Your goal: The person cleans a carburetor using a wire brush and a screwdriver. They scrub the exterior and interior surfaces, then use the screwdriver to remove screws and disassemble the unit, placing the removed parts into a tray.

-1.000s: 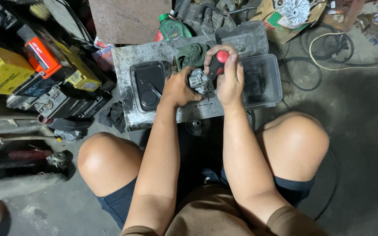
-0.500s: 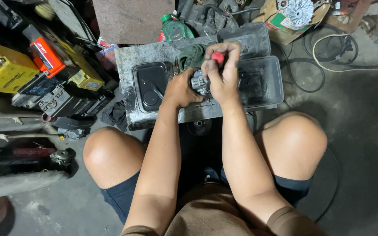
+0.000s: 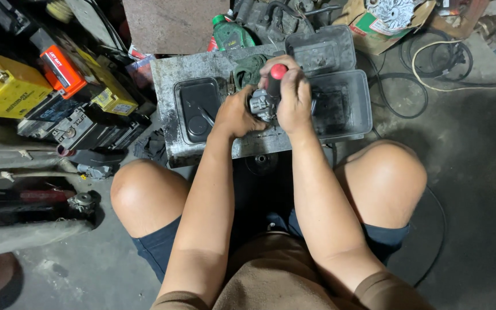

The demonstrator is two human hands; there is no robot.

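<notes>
Screwdriver [image 3: 275, 80], red-capped, gripped by right hand [image 3: 294, 100]; left hand [image 3: 235, 112] clasps grey metal part [image 3: 258, 106].

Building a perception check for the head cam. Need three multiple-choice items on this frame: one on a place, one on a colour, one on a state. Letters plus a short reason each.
1. Where does the dark lidded tray lie relative to the left hand?
A. To its left on the metal block
B. On the floor by the right knee
C. On top of the yellow box

2. What colour is the cap of the tool handle in the right hand?
A. Blue
B. Red
C. White

3. How is the small grey metal part held?
A. Lying loose in the clear bin
B. Gripped by the left hand, tool set onto it
C. Untouched on the floor

Answers:
1 A: the tray sits on the block just left of that hand.
2 B: the red handle end shows above the fingers.
3 B: the left hand's fingers close around the part under the tool.
</notes>
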